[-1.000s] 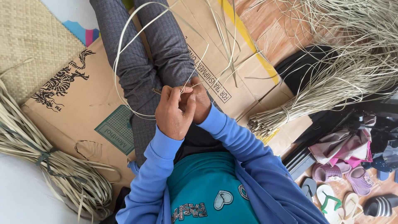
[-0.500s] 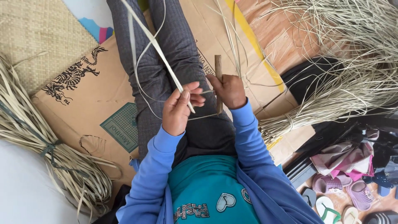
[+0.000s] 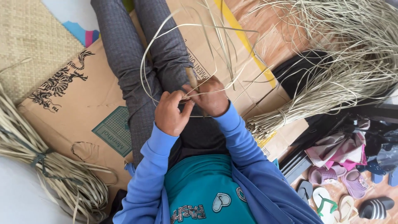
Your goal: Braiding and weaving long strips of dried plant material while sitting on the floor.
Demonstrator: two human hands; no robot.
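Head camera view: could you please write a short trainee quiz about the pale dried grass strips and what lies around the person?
1. True or false: both the left hand and the right hand grip the thin pale dried grass strips over the lap.
2. What lies on the flattened brown cardboard sheet by the person's left side?
A. a tied bundle of dried grass
B. a metal bucket
C. a blue plastic crate
3. Fill in: beyond the person's right arm, near the picture's lower corner, lies a cluster of sandals and ____.

Key:
1. True.
2. A, the tied bundle of dried grass.
3. Slippers.
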